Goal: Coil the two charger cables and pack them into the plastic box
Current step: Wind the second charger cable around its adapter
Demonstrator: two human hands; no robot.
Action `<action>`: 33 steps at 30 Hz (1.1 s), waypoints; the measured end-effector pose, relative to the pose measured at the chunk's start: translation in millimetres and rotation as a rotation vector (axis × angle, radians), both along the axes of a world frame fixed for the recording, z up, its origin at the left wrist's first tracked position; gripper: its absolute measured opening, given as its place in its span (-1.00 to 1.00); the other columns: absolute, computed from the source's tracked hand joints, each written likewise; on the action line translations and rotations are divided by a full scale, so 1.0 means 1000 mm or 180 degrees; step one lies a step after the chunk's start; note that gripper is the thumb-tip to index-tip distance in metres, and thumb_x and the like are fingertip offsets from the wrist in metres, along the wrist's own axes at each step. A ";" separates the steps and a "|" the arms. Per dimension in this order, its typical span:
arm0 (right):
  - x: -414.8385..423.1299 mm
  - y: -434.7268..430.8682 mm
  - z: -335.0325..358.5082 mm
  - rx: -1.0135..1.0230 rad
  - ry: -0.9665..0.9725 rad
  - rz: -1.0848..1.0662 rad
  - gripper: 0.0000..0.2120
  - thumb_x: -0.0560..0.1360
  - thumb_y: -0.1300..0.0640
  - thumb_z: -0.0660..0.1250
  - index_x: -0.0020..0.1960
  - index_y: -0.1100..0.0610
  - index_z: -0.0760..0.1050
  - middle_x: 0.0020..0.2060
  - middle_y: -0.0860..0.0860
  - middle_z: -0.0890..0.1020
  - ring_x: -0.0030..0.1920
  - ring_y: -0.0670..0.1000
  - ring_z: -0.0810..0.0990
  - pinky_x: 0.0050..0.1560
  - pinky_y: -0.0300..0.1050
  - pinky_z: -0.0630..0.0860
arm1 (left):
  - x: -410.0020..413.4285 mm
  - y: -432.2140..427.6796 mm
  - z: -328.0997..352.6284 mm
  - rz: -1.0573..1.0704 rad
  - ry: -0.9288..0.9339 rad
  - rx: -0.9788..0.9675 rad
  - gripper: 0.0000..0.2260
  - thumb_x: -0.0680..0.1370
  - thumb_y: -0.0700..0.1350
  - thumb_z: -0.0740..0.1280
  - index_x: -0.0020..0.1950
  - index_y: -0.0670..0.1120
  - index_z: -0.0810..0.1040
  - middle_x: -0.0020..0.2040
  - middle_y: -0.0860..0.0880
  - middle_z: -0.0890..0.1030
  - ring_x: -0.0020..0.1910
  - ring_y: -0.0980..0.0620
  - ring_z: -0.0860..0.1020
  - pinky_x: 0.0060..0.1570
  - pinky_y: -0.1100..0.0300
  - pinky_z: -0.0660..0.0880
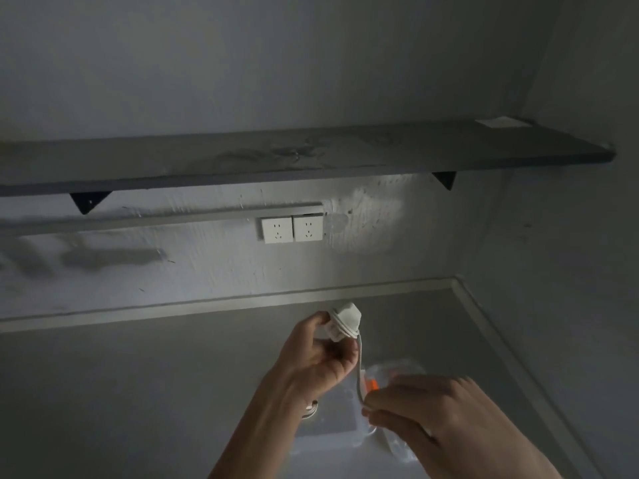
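Note:
My left hand [316, 354] holds up a white charger plug [342, 321] with its cable wound around the body. A short length of white cable [359, 368] runs down from the plug to my right hand [425, 409], which pinches its end; an orange tip [372, 384] shows there. Beneath both hands on the grey table lies the clear plastic box [332, 420], largely covered by my arms. Part of a second white cable [311, 409] peeks out behind my left wrist.
A clear lid or bag [397, 369] lies right of the box. Two white wall sockets [292, 229] sit above the table [138, 392]. A dark shelf [311, 157] on black brackets spans the wall. A side wall closes the right.

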State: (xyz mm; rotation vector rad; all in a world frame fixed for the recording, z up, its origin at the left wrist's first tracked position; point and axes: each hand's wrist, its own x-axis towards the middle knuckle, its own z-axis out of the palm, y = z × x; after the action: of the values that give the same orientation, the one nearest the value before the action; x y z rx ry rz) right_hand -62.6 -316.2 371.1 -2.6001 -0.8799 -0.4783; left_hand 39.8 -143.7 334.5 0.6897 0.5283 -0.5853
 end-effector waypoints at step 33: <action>0.014 0.030 -0.058 0.2013 0.1301 -0.0610 -0.75 0.62 -0.05 0.14 0.17 -0.18 0.55 -0.50 -0.14 0.53 -0.45 -0.16 0.50 -0.25 -0.17 0.48 | -0.035 0.015 0.014 0.0356 -0.1007 -0.0675 -0.73 0.44 -0.32 0.23 0.08 -0.28 0.61 -0.01 -0.22 0.60 -0.07 -0.10 0.57 0.10 0.03 0.45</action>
State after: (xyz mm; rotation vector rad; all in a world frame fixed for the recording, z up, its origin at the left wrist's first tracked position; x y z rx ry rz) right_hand -48.2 -286.1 313.0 -2.0822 -0.2778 -0.2080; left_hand 4.7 -129.0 348.6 0.5340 0.2042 -0.4099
